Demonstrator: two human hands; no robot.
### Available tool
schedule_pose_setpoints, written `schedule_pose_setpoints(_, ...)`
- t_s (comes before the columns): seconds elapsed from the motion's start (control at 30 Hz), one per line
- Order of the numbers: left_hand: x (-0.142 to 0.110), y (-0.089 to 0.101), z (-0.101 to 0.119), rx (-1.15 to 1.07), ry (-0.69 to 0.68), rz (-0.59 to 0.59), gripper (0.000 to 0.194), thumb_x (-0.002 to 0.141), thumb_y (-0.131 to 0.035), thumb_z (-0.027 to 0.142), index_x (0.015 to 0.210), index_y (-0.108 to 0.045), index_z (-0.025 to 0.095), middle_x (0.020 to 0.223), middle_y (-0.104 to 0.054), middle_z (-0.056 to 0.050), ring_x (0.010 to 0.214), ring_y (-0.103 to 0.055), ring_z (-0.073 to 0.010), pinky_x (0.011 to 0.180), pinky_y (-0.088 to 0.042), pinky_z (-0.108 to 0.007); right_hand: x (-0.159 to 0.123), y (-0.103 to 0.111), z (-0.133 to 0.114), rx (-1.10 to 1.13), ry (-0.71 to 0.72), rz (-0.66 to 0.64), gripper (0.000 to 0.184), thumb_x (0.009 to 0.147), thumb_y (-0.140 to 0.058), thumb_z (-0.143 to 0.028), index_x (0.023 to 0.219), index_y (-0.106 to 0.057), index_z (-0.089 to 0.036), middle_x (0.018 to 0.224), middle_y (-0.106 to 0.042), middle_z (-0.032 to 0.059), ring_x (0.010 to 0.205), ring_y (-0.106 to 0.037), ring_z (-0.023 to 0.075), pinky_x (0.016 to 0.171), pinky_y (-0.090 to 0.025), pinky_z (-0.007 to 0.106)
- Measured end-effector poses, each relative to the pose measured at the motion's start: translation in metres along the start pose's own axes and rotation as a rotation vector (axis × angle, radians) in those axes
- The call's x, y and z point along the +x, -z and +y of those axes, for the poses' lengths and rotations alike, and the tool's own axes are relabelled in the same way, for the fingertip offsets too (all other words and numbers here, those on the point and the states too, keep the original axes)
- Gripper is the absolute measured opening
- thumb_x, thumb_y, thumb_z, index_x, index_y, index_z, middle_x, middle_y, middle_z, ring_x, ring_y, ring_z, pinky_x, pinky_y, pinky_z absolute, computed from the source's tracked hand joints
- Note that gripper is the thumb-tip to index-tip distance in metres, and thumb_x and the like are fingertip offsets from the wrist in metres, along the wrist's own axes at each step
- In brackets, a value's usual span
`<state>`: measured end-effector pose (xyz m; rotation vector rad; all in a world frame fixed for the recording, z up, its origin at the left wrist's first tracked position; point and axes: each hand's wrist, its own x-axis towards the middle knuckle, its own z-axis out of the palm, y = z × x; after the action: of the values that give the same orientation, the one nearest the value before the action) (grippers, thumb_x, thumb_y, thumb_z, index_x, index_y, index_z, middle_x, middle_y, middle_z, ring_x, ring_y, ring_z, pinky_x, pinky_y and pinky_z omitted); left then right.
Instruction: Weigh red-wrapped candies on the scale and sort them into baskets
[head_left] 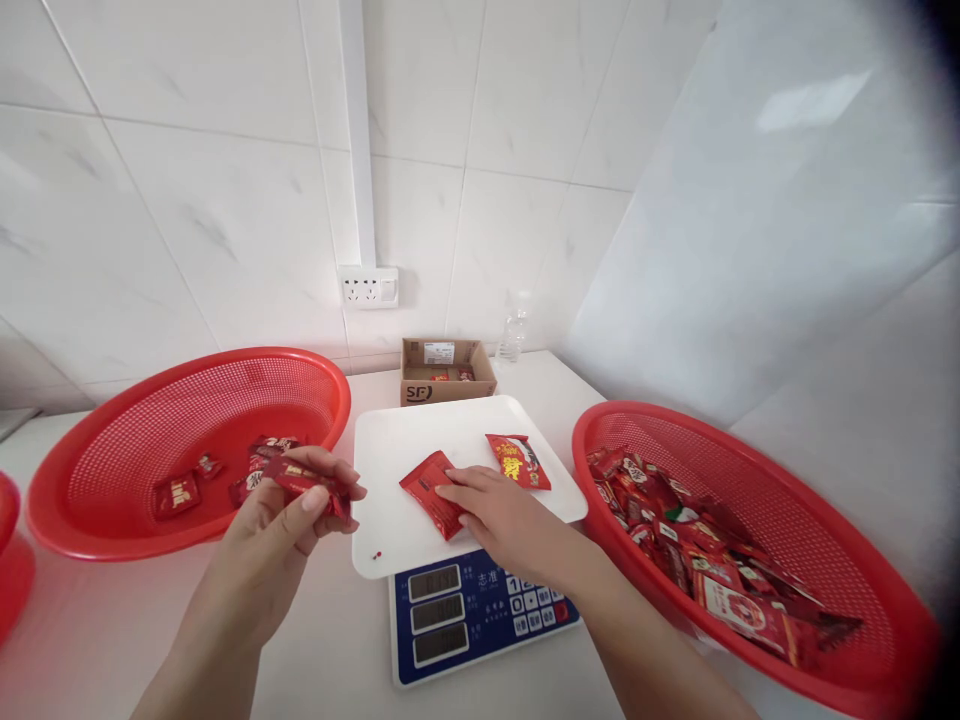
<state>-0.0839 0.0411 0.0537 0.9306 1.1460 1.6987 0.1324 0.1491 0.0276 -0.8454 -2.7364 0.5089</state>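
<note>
My left hand [289, 525] is closed around a dark red snack packet [298, 474], held in front of the left basket's rim. My right hand [499, 510] has its fingers on the right edge of a flat red snack packet [431, 492], with the thumb at its lower corner. That packet lies on the white weighing tray [390, 430] of a digital scale [487, 610]. Another red packet with yellow lettering [517, 462] rests on the tray, just beyond my right hand. A tiny red bit [378, 555] lies near the tray's front left corner.
A red mesh basket [135, 420] with a few packets stands left; a fuller red basket [847, 570] stands right. Behind the tray are a small cardboard box [416, 392] and a clear plastic bottle [513, 332]. Part of another red basket [11, 570] shows far left.
</note>
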Motion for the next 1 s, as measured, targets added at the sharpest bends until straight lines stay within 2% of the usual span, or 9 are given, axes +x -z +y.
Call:
schedule_pose_setpoints(0.07,0.0,-0.002,0.001,0.003,0.007,0.005,0.025,0.069,-0.074,0.041,0.085,-0.065,0.024,0.087,-0.061,-0.004,0.081,-0.058,-0.0187,0.057,-0.054,-0.023,-0.004,0.003,-0.003,-0.026,0.005,-0.069,0.049,0.084,-0.044,-0.007,0.13,-0.054,-0.021,0.14,-0.049,0.0099,0.128,-0.045,0.0246,0.103,-0.04,0.042)
schedule_pose_setpoints(0.17,-0.002,-0.004,0.0,-0.001,0.016,0.031,0.025,0.069,-0.075,0.041,0.085,-0.065,0.024,0.087,-0.062,-0.004,0.081,-0.058,-0.0185,0.057,-0.054,-0.022,-0.002,-0.002,-0.002,-0.071,0.01,-0.044,0.054,0.08,-0.042,0.0,0.128,-0.056,-0.021,0.137,-0.052,0.0099,0.123,-0.05,0.0239,0.1,-0.044,0.039)
schedule_pose_setpoints(0.27,-0.002,-0.002,-0.002,0.009,0.019,0.019,0.026,0.07,-0.074,0.041,0.087,-0.064,0.025,0.088,-0.062,-0.004,0.082,-0.058,-0.0192,0.058,-0.054,-0.023,0.006,-0.009,0.002,-0.044,0.007,0.05,0.047,0.083,-0.04,-0.001,0.122,-0.059,-0.02,0.124,-0.062,0.0094,0.111,-0.057,0.0217,0.094,-0.047,0.037)
schedule_pose_setpoints(0.4,0.001,0.002,-0.006,0.074,0.012,0.001,0.027,0.07,-0.073,0.042,0.088,-0.063,0.024,0.087,-0.062,-0.005,0.08,-0.058,-0.0195,0.058,-0.053,-0.024,0.015,-0.004,0.004,0.172,-0.171,0.281,0.035,0.091,-0.04,-0.015,0.12,-0.059,-0.02,0.116,-0.067,0.0073,0.108,-0.061,0.0196,0.093,-0.048,0.036)
schedule_pose_setpoints(0.47,0.001,0.001,-0.008,0.203,0.002,-0.003,0.029,0.07,-0.073,0.043,0.089,-0.061,0.023,0.086,-0.062,-0.004,0.074,-0.058,-0.0176,0.058,-0.052,-0.024,0.017,0.001,0.007,0.198,-0.278,0.373,0.037,0.092,-0.041,-0.022,0.127,-0.054,-0.019,0.121,-0.065,0.0089,0.111,-0.06,0.0211,0.095,-0.048,0.038)
schedule_pose_setpoints(0.57,0.0,-0.005,-0.013,0.503,-0.007,0.023,0.037,0.069,-0.073,0.043,0.098,-0.059,0.025,0.085,-0.062,-0.002,0.068,-0.057,-0.0158,0.059,-0.05,-0.024,0.016,0.008,0.015,0.037,-0.358,0.432,0.045,0.092,-0.042,-0.025,0.135,-0.046,-0.012,0.133,-0.055,0.0151,0.121,-0.053,0.0267,0.098,-0.045,0.044)
schedule_pose_setpoints(0.73,-0.003,-0.013,-0.023,0.86,0.018,-0.014,0.042,0.07,-0.07,0.045,0.106,-0.057,0.027,0.079,-0.064,0.0,0.058,-0.055,-0.0162,0.055,-0.041,-0.026,0.001,0.007,0.03,-0.179,-0.442,0.316,0.043,0.09,-0.043,-0.021,0.132,-0.051,-0.012,0.135,-0.052,0.017,0.127,-0.046,0.0324,0.102,-0.04,0.051)
schedule_pose_setpoints(0.87,-0.001,-0.021,-0.032,1.024,-0.001,-0.03,0.032,0.075,-0.064,0.047,0.095,-0.053,0.025,0.082,-0.065,-0.003,0.069,-0.06,-0.0223,0.059,-0.039,-0.028,-0.007,0.0,0.032,-0.046,-0.417,0.218,0.042,0.089,-0.043,-0.017,0.129,-0.054,-0.011,0.134,-0.054,0.0156,0.127,-0.047,0.0268,0.105,-0.039,0.045)
schedule_pose_setpoints(1.0,0.01,-0.041,-0.041,1.351,-0.035,-0.183,0.035,0.085,-0.052,0.041,0.114,-0.047,0.023,0.103,-0.065,-0.008,0.089,-0.062,-0.0267,0.066,-0.044,-0.033,-0.005,-0.005,0.028,0.067,-0.315,0.263,0.042,0.089,-0.045,-0.021,0.129,-0.053,-0.015,0.137,-0.052,0.0131,0.128,-0.046,0.0246,0.107,-0.038,0.045)
